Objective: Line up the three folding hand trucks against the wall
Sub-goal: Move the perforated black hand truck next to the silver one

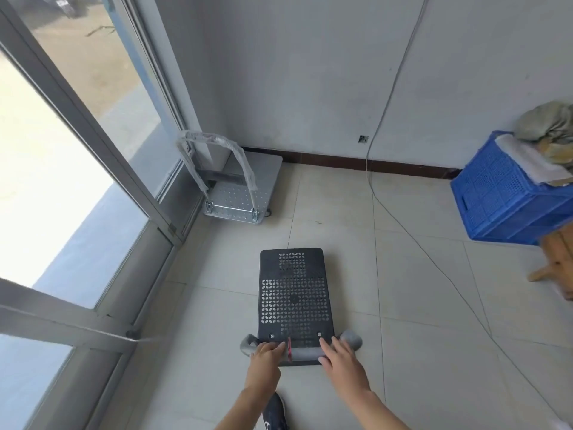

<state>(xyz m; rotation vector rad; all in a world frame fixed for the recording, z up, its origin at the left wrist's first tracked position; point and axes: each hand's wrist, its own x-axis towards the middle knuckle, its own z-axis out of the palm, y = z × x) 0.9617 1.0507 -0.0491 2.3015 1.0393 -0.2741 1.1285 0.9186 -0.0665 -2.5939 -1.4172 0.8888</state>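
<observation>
Pushing the black hand truck [296, 301] across the tiled floor [418, 305] toward the wall [310, 72], both hands on its grey padded handle [302, 349]. Left hand [267, 356] wraps the left part of the bar, fingers curled over the top, closed on it; right hand [341, 356] sits on the right part with fingers laid over the foam, looks clamped too, though thumb side is hidden. Black perforated deck points straight ahead at the wall, well short of it, open floor between. Silver hand truck [240, 187] is already parked in the corner, handle upright and wrapped in plastic film, beside the glass door frame [130, 169] and close to the wall. Third truck not in view. Judgement: step in hand is rolling the black truck up to sit next to the silver one. To do it well, keep even pressure from both hands so the deck tracks straight, steer slightly left so it ends just beside the silver deck without bumping it, and slow before the dark baseboard [372, 164] so the front edge stops near it, not slamming in. Watch the thin cable [412, 240] hanging down the wall and trailing over the tiles on the right; wheels could snag it if the truck drifts that way. Blue crate [508, 200] on the right is well apart, no issue. Leave room on the right for the third truck.
</observation>
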